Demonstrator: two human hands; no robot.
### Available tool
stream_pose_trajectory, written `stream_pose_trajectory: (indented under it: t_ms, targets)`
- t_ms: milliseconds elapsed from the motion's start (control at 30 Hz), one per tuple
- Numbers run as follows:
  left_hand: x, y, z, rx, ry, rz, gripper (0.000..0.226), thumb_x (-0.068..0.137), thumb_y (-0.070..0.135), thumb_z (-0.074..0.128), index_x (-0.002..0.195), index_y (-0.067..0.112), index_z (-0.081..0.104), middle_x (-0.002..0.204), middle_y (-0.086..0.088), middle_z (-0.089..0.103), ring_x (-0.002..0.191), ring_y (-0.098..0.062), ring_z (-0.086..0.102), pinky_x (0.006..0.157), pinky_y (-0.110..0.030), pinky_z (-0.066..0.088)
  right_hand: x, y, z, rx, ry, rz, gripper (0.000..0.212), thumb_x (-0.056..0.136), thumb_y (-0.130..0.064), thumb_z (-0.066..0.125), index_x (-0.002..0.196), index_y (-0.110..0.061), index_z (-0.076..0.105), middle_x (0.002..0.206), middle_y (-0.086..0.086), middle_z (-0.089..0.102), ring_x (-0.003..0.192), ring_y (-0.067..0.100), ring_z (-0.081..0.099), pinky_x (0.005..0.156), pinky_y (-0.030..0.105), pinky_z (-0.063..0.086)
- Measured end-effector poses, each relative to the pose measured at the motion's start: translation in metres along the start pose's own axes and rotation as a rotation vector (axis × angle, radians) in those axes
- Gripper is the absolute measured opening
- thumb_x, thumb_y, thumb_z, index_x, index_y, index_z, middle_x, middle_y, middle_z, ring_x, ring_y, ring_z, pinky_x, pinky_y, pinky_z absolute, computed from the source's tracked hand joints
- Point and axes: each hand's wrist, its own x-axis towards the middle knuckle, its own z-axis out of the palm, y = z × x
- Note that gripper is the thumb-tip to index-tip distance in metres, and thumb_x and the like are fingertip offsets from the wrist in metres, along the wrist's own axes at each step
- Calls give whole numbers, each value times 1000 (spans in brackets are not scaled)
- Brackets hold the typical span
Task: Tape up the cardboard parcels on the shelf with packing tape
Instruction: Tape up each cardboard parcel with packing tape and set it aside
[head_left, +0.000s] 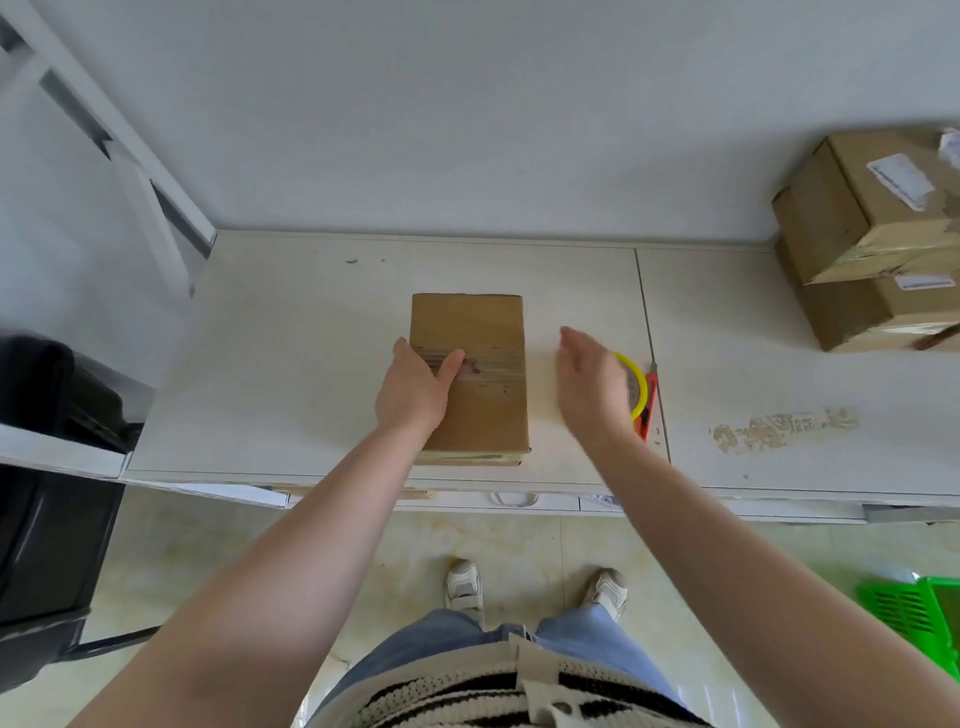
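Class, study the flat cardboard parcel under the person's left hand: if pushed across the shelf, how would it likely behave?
The cardboard parcel lies flat and low, so it would probably slide rather than tip. The shelf looks smooth, so it may slip easily. The left hand resting on it leaves no visible dent, suggesting stiff board.

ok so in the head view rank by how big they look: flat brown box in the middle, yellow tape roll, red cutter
1. flat brown cardboard box
2. yellow-rimmed tape roll and red utility knife: unsure, the right hand hides much of the roll.
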Motion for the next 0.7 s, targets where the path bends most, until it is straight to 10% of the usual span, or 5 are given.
stream_pose_trajectory:
  t_ms: [233, 467, 567, 700]
  targets:
    - [-1, -2, -2, -6, -22, 78, 55, 94, 56, 53, 116, 7, 41, 99, -2, 53, 84, -27, 54, 67, -34, 42, -3, -8, 54, 22, -140, 165, 35, 105, -28, 35, 122, -6, 56, 109, 13, 62, 100, 32, 57, 80, 34, 43]
    - [1, -4, -1, -1, -54, 102, 66, 95, 54, 54, 136, 7, 33, 128, -13, 59, 104, -33, 60, 77, -38, 46, 7, -4, 62, 99, -164, 246, 36, 106, -29, 32, 121, -7, 57, 107, 10, 61, 98, 30, 57, 87, 37, 48]
    - [1, 1, 4, 364, 55, 176, 88, 99, 54, 42, 156, 9, -8, 163, -22, 6, 149, -40, 17, 118, -51, 18, 4, -1, 59, 30, -166, 169, 36, 107, -28, 33, 114, -3, 57, 99, 11, 59, 89, 28, 54, 74, 32, 39]
    - [1, 13, 17, 557, 174, 521, 76, 104, 46, 27, 155, 9, -14, 162, -13, -21, 150, -29, -18, 120, -49, -11, 1, 1, 62, 17, -132, 122, 32, 107, -27, 32, 107, -4, 56, 94, 8, 56, 85, 24, 50, 69, 29, 32]
